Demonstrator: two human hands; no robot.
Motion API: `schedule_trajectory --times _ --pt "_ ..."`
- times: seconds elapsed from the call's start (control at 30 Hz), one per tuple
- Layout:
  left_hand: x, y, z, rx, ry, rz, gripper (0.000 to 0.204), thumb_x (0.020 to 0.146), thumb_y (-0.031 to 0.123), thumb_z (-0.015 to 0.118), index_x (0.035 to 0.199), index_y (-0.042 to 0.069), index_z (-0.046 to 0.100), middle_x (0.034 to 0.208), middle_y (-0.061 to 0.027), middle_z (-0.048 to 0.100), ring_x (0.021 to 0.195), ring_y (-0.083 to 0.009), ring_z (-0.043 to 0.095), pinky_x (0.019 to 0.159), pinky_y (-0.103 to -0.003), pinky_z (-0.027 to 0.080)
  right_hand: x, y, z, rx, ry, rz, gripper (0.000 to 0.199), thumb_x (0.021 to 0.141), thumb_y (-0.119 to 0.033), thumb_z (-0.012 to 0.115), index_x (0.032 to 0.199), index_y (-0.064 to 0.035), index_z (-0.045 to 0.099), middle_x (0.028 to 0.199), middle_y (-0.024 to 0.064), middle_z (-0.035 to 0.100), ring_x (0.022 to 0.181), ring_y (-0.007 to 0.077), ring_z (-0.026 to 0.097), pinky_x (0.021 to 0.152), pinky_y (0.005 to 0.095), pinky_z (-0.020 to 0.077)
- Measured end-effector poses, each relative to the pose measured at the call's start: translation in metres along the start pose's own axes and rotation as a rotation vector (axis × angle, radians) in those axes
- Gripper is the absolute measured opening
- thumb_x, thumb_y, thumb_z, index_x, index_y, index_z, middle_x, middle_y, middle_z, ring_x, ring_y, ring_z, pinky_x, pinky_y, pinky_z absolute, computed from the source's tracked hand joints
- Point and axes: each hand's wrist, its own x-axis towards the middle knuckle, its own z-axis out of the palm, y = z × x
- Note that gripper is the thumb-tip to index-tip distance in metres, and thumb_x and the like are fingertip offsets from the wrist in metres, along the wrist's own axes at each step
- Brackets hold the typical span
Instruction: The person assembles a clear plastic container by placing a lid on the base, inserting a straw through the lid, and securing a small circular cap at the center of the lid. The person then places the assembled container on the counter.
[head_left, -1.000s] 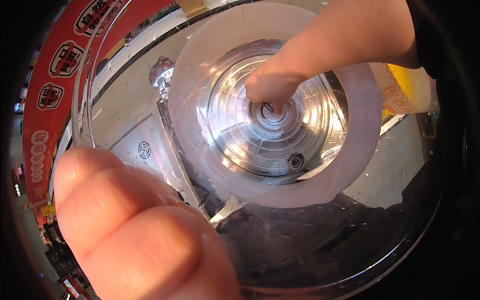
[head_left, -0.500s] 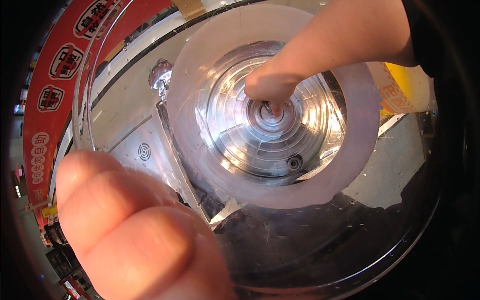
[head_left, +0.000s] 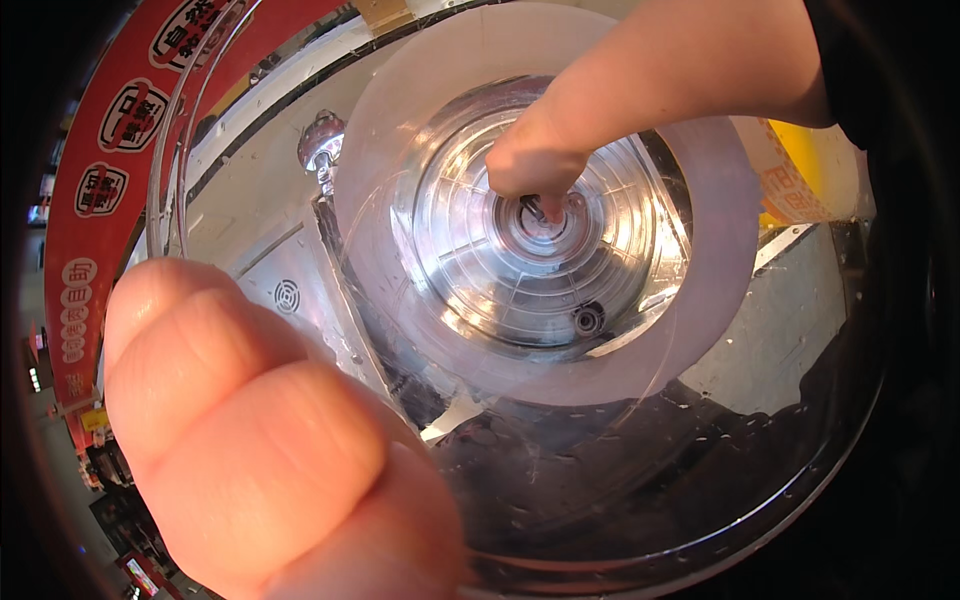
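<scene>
My left hand [head_left: 250, 430] looms large at the lower left, its fingers curled over the rim of a wide clear plastic bowl [head_left: 790, 500]. A frosted ring [head_left: 700, 290] lies around the bowl's round middle, where a ribbed, shiny metal disc [head_left: 490, 290] shows. From the upper right comes my right hand [head_left: 535, 165], with its fingers closed at the centre of that disc. A small dark metal piece [head_left: 530, 207] shows just below the fingers. What they grip is mostly hidden by the hand.
To the left of the disc stands a shiny round-headed metal knob [head_left: 322, 145] by a pale metal panel with a round vent [head_left: 287, 295]. A red printed banner [head_left: 110, 190] curves along the left. A yellow and white package [head_left: 800, 180] lies at the right.
My left hand and the bowl's rim beside it have shifted slightly upward in the picture. The right hand stays at the disc's centre, fingers closed.
</scene>
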Motion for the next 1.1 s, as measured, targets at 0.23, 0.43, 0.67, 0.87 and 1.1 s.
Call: schedule_trajectory --times 0.23,0.43,0.67,0.87,1.1 --pt "-0.009 -0.024 0.013 -0.066 0.222 0.147 0.060 0.097 0.056 0.027 0.064 0.010 0.044 0.056 -0.0023 0.037 0.052 -0.0175 0.034 0.061 -0.038 0.034 -0.001 -0.002 0.001 -0.052 0.049 -0.052 0.037 0.076 -0.031 0.077 0.087 0.0040 0.070 0.082 0.0204 0.069 0.083 0.0362 0.067 0.071 0.0414 0.0546" --pt "-0.003 -0.075 0.010 -0.074 0.277 0.118 0.065 0.095 0.059 0.020 0.061 0.009 0.044 0.058 -0.0050 0.037 0.061 -0.0209 0.040 0.092 -0.053 0.035 0.005 0.000 0.000 -0.145 0.016 -0.117 0.036 0.075 -0.029 0.077 0.089 0.0033 0.071 0.084 0.0197 0.069 0.083 0.0367 0.067 0.073 0.0412 0.0541" --pt "-0.010 -0.090 0.009 -0.326 0.252 0.151 0.057 0.093 0.053 0.024 0.060 0.010 0.040 0.058 -0.0033 0.034 0.062 -0.0189 0.036 0.080 -0.045 0.034 0.001 0.001 -0.006 -0.073 -0.066 -0.026 0.041 0.081 -0.036 0.072 0.092 0.0038 0.070 0.090 0.0208 0.069 0.089 0.0378 0.066 0.078 0.0430 0.0525" --pt "-0.020 -0.092 0.016 -0.348 0.362 0.160 0.054 0.091 0.051 0.029 0.059 0.010 0.040 0.058 -0.0033 0.035 0.062 -0.0190 0.036 0.077 -0.044 0.033 0.000 -0.003 0.002 -0.006 -0.037 0.079 0.043 0.083 -0.038 0.071 0.093 0.0039 0.070 0.091 0.0211 0.069 0.089 0.0379 0.065 0.078 0.0436 0.0523" --pt "-0.015 -0.088 0.020 -0.327 0.398 0.133 0.052 0.089 0.051 0.031 0.059 0.009 0.040 0.058 -0.0047 0.036 0.062 -0.0207 0.034 0.077 -0.044 0.033 0.001 0.002 0.017 0.095 -0.001 0.220 0.044 0.085 -0.040 0.068 0.093 0.0037 0.071 0.091 0.0206 0.069 0.088 0.0373 0.065 0.078 0.0440 0.0521"
